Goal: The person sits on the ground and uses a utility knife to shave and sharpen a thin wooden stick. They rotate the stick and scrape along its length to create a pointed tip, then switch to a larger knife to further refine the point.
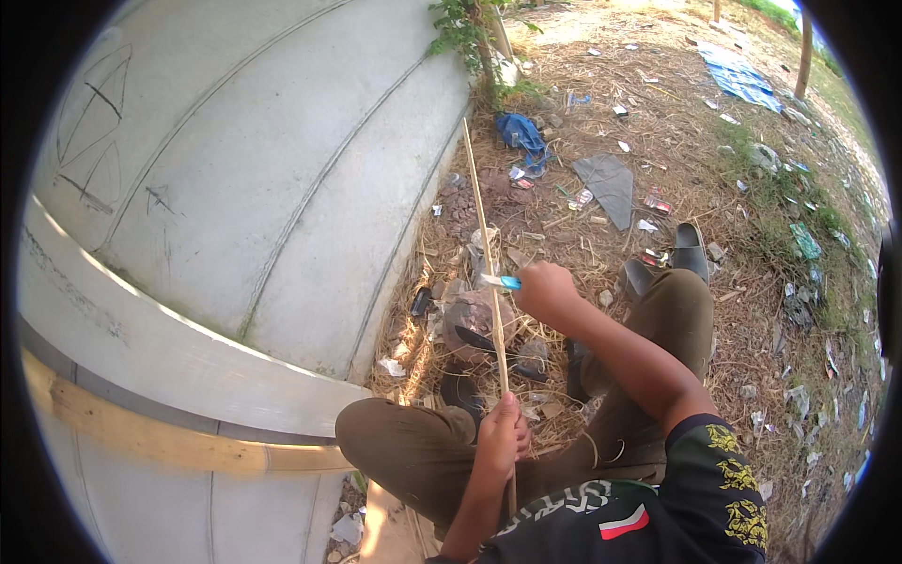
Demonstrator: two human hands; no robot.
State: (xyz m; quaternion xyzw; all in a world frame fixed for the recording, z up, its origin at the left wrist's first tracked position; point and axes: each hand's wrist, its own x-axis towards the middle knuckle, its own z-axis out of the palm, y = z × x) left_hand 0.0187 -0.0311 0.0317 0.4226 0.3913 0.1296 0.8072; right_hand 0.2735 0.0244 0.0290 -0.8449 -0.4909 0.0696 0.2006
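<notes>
A long, thin bamboo strip runs from my lap up and away toward the concrete wall. Its near part is gripped in my left hand, closed around it in front of my body. Farther along the strip, my right hand is closed on a knife with a bright blue handle. The short pale blade lies across the strip or just over it; whether it touches I cannot tell. Most of the knife's handle is hidden in my fist. The strip's lower end passes under my left hand toward my shirt.
A grey concrete wall stands close on the left, with a bamboo pole along it. Straw, stones and scraps of litter cover the ground. Beyond lie a blue plastic bag, a grey flat piece and a blue sheet.
</notes>
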